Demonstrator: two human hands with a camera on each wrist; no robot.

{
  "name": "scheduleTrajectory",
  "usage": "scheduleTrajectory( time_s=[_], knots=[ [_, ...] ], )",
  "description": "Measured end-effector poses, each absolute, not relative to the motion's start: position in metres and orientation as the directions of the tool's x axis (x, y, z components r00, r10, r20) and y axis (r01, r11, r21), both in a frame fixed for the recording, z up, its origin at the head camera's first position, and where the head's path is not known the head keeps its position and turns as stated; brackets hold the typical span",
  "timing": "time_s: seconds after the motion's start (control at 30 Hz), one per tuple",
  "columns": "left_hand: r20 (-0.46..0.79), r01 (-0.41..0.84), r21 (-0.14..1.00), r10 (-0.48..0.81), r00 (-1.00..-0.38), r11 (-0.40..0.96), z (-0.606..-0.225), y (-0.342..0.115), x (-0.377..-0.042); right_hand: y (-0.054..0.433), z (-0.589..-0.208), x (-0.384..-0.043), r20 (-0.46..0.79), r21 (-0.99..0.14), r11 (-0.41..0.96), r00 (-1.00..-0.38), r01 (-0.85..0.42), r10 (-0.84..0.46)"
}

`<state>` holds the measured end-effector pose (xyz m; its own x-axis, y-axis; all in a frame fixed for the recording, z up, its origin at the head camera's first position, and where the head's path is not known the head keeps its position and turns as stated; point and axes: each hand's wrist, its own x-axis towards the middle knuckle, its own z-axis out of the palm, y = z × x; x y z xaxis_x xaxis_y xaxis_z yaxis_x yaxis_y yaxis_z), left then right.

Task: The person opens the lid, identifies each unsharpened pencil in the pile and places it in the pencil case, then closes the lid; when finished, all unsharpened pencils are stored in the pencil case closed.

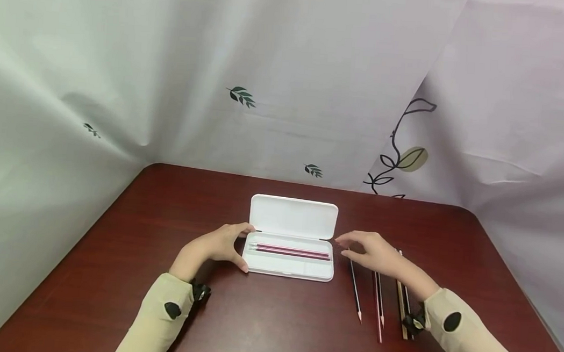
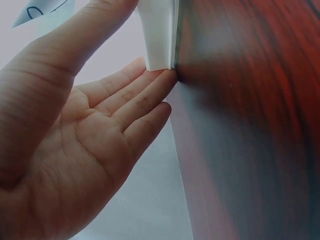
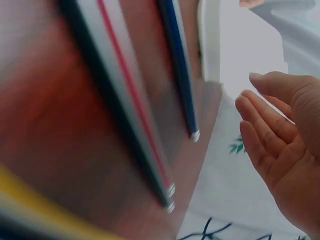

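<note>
A white pencil case (image 1: pixel 289 272) lies on the table with its lid (image 1: pixel 293 215) raised at the back. Inside it, red and dark pencils (image 1: pixel 289 251) lie lengthwise. My left hand (image 1: pixel 219 243) holds the case at its left end, thumb at the front corner and fingers at the back one; in the left wrist view the fingertips (image 2: pixel 161 80) meet the white end. Just off the case's right end is my right hand (image 1: pixel 371 251), holding nothing, its fingers relaxed. Below it a dark blue pencil (image 1: pixel 355 288) lies on the table, tip toward me.
Right of the blue pencil lie a red pencil (image 1: pixel 378 311) and a black one (image 1: pixel 381 298). Yellow-gold (image 1: pixel 400 307) and dark pencils rest further right, partly under my right forearm. A pale curtain (image 1: pixel 287 90) hangs behind the dark red table (image 1: pixel 273 326).
</note>
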<state>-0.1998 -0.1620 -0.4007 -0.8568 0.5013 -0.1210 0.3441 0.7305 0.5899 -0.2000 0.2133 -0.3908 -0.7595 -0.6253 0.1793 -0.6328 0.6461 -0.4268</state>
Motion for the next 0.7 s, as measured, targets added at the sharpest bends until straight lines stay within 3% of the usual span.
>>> scheduleTrajectory(
  time_s=[0.2,0.7],
  knots=[
    [-0.081,0.396,0.595,0.542,-0.837,0.7,-0.399,-0.164,-0.2,0.242,-0.398,-0.185,0.222,-0.413,0.676,-0.787,-0.61,-0.575],
    [-0.121,0.348,0.602,0.513,-0.85,0.719,-0.401,-0.162,-0.202,0.274,-0.416,-0.169,0.257,-0.433,0.691,-0.814,-0.579,-0.521]
  ],
)
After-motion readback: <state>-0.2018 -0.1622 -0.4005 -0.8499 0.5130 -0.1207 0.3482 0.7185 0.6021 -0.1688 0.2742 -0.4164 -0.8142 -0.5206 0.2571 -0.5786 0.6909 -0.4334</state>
